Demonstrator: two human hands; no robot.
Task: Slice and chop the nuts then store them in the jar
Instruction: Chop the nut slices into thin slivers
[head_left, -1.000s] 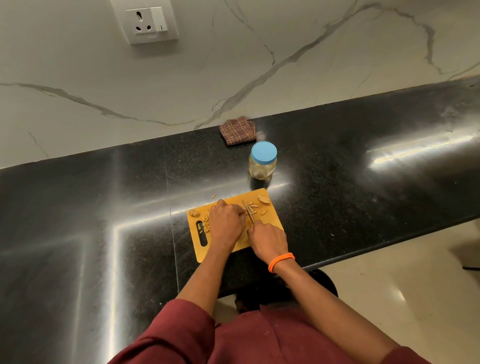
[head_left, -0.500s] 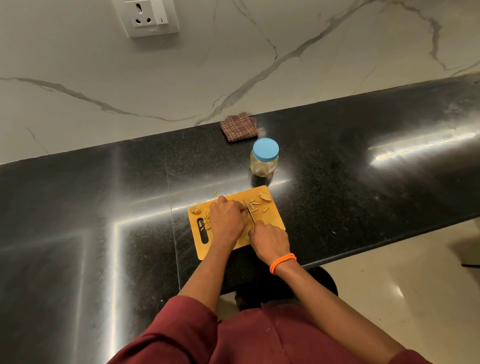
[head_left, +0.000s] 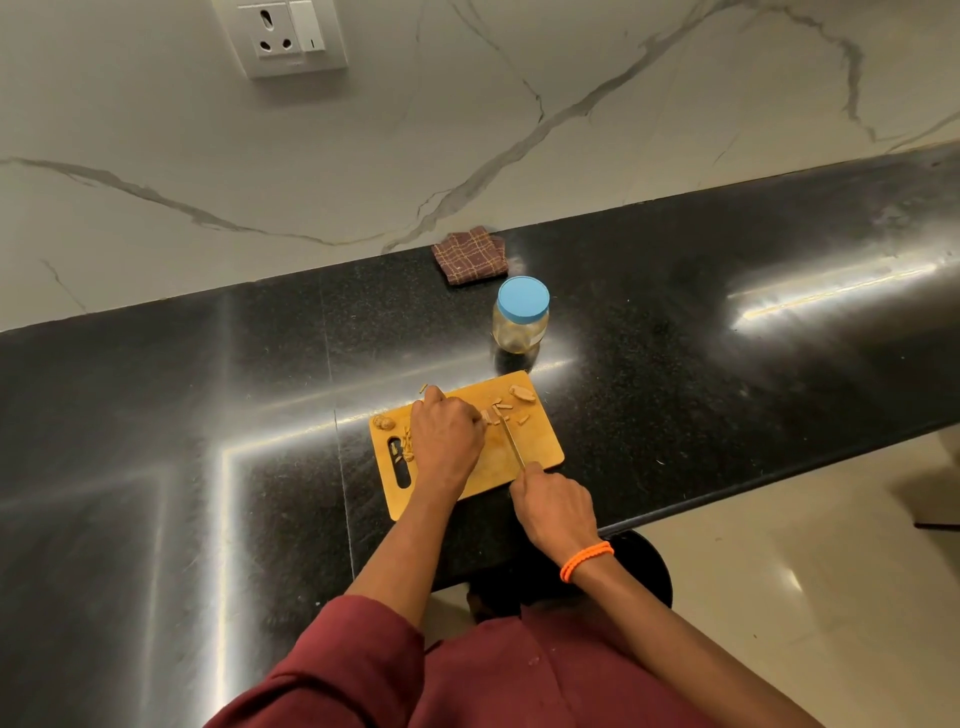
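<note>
Knife (head_left: 511, 440) and nut pieces (head_left: 500, 411) on cutting board (head_left: 540, 451)

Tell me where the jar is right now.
In the head view, the jar stands upright on the black counter, blue lid on, just beyond the far right corner of the cutting board and in front of the folded checked cloth.

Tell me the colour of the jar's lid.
Light blue; the lid sits closed on the clear jar, shown best in the head view.

White grey-veined marble wall (head_left: 467, 130) backing polished black granite counter (head_left: 727, 364) (light streaks glaring across it); white socket-and-switch plate (head_left: 283, 36) sitting high on wall; glossy cream floor tiles (head_left: 831, 597) reflecting light.
</note>
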